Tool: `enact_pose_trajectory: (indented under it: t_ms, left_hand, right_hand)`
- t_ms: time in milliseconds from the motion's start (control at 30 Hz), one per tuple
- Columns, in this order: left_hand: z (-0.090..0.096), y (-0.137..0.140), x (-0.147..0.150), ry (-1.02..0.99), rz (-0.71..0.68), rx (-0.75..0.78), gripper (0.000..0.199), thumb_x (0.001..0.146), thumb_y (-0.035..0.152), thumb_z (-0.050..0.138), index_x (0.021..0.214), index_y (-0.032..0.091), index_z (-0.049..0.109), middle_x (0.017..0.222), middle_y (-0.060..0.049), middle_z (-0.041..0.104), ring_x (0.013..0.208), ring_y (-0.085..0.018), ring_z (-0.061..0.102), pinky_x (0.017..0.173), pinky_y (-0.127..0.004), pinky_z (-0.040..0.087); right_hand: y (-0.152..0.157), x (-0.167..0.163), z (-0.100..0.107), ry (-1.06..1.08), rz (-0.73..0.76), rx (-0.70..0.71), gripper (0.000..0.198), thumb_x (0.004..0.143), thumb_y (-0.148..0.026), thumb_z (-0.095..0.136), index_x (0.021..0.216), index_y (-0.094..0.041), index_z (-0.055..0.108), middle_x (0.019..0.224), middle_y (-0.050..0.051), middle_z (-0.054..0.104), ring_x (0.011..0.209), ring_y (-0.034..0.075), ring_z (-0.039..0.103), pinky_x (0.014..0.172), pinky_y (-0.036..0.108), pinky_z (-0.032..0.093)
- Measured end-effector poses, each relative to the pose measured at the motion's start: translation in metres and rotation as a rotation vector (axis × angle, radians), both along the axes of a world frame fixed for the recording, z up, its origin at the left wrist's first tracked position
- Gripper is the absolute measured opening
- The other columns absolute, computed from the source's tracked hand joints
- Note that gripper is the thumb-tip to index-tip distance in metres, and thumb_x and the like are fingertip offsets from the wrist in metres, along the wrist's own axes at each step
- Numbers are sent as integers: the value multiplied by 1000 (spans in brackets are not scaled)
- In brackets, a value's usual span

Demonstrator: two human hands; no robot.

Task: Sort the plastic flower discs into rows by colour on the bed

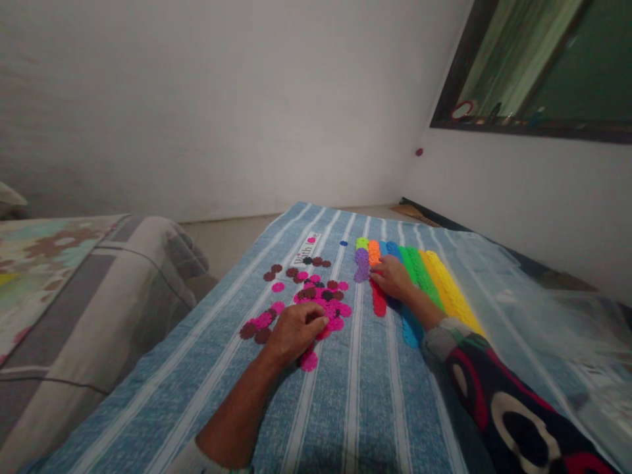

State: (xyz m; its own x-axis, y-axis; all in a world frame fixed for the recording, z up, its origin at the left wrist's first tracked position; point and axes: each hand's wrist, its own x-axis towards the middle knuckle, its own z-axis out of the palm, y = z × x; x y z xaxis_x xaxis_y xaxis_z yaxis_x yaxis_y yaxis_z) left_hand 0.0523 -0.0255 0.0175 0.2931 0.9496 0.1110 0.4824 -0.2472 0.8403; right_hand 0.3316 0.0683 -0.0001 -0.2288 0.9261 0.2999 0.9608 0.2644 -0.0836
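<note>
My left hand (296,329) is curled with thumb and forefinger together, over the near side of a loose pile of pink flower-shaped discs (334,324). Whatever is in those fingers is too small to make out. Mixed into the pile are brown discs (292,272) and a few black discs (326,295). My right hand (392,276) has its fingers drawn together, the tips beside the near end of a short purple row of overlapping discs (362,263). It lies across the red row (379,303) and the blue row (409,329), hiding parts of both.
Green (427,283) and yellow rows (457,293) lie right of my right hand. A single blue disc (343,243) sits left of the rows. Clear plastic bags (557,322) spread along the right side of the striped cloth (207,355). A covered bed (99,296) stands at left.
</note>
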Motion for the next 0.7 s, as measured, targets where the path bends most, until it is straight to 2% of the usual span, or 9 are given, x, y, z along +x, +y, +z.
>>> enact_pose_trajectory:
  t_ms: [233, 500, 700]
  left_hand:
    - [1, 0, 0, 9, -11, -5, 17, 71, 30, 55, 63, 18, 63, 62, 1, 60, 62, -14, 54, 63, -27, 40]
    - [1, -2, 0, 8, -8, -13, 18, 71, 31, 55, 65, 18, 65, 64, 0, 62, 63, -15, 55, 63, -28, 41]
    - [2, -2, 0, 2, -14, -12, 20, 71, 34, 56, 65, 18, 65, 63, 0, 61, 62, -14, 54, 60, -27, 41]
  right_hand:
    - [-8, -9, 5, -126, 31, -40, 30, 94, -35, 49, 101, -20, 75, 102, 11, 61, 102, 24, 51, 86, 32, 36]
    - [-9, -11, 5, -94, 20, -58, 29, 95, -35, 50, 100, -20, 74, 102, 11, 63, 101, 22, 54, 87, 31, 38]
    - [-11, -5, 8, -10, -24, -12, 29, 96, -31, 47, 103, -18, 72, 105, 11, 66, 103, 21, 56, 89, 29, 39]
